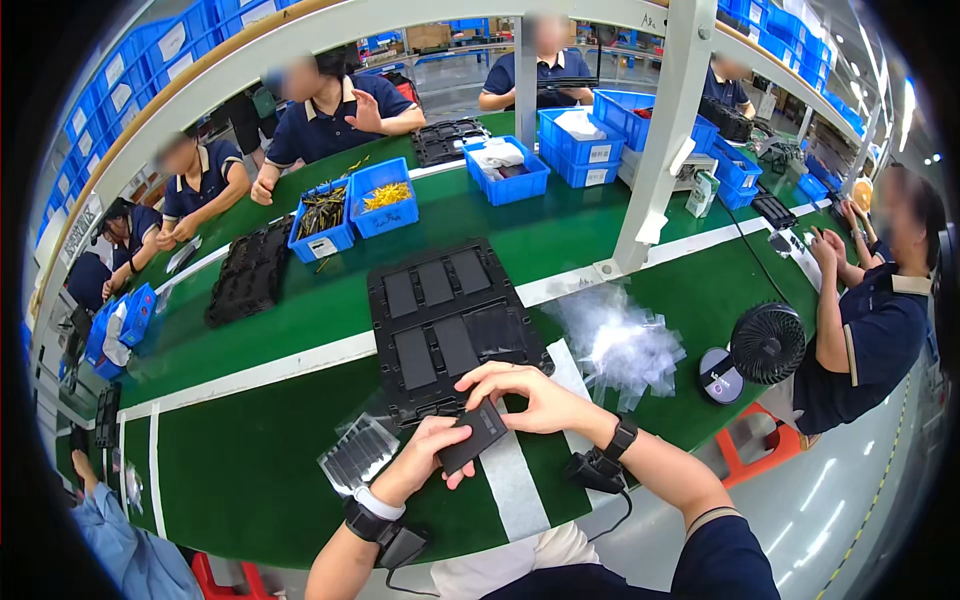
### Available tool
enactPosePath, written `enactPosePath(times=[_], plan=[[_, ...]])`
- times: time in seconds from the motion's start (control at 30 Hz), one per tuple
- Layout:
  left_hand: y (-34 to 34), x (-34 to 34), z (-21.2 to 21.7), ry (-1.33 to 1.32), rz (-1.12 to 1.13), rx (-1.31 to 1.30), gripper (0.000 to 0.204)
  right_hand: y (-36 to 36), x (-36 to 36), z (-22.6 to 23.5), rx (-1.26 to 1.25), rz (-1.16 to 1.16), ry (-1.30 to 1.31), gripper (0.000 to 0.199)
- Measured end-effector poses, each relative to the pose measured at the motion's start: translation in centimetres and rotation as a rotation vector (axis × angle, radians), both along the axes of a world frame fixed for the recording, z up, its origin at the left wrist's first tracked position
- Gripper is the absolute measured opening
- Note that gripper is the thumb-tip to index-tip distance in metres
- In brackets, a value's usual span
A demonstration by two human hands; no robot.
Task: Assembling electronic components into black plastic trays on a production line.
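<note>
Between my two hands is a flat black rectangular piece (472,440) with small light markings near one end. My left hand (425,458) grips its lower left side, thumb on top. Bent over the upper right edge, the fingers of my right hand (530,395) pinch it. Just beyond lies a black plastic tray (432,310) whose compartments hold several similar dark flat pieces. One compartment near my right hand looks glossier, and its contents are unclear. Left of my hands rests a clear plastic sheet with dark strips (360,455).
Loose clear films (625,345) lie right of the tray, near a black fan (767,343). A white post (665,150) rises beyond them. Blue bins (385,200) and another black tray (250,270) sit farther off. Co-workers sit around the green bench (250,470).
</note>
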State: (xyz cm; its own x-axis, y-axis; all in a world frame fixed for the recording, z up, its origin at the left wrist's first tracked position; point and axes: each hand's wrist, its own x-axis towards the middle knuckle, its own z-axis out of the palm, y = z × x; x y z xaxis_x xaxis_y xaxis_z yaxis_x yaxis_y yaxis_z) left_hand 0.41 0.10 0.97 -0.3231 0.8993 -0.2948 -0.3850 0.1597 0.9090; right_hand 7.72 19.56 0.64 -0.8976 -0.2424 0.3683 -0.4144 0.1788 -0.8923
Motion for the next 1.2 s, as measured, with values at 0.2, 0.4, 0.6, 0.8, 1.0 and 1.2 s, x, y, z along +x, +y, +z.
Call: enactPosePath(times=[0.2, 0.4, 0.6, 0.8, 1.0, 1.2], plan=[[0.3, -0.1, -1.7, 0.409, 0.365, 0.121, 0.026, -0.8, 0.2, -0.6, -0.290, -0.146, -0.188, 0.013], [0.6, 0.9, -0.3, 0.468, 0.409, 0.229, 0.038, -1.0, 0.1, -1.2, -0.198, -0.178, -0.228, 0.018], [0.6, 0.5, -1.0, 0.489, 0.410, 0.237, 0.043, -1.5, 0.2, -0.3, -0.261, -0.234, -0.193, 0.036], [0.9, 0.5, -0.6, 0.491, 0.423, 0.246, 0.043, -1.4, 0.4, 0.2, -0.243, -0.270, -0.222, 0.043], [0.6, 0.4, -1.0, 0.501, 0.406, 0.228, 0.042, -1.4, 0.3, -0.1, -0.192, -0.283, -0.199, 0.042], [0.7, 0.4, -1.4, 0.512, 0.411, 0.222, 0.035, -1.3, 0.4, -0.5, -0.157, -0.277, -0.189, 0.032]])
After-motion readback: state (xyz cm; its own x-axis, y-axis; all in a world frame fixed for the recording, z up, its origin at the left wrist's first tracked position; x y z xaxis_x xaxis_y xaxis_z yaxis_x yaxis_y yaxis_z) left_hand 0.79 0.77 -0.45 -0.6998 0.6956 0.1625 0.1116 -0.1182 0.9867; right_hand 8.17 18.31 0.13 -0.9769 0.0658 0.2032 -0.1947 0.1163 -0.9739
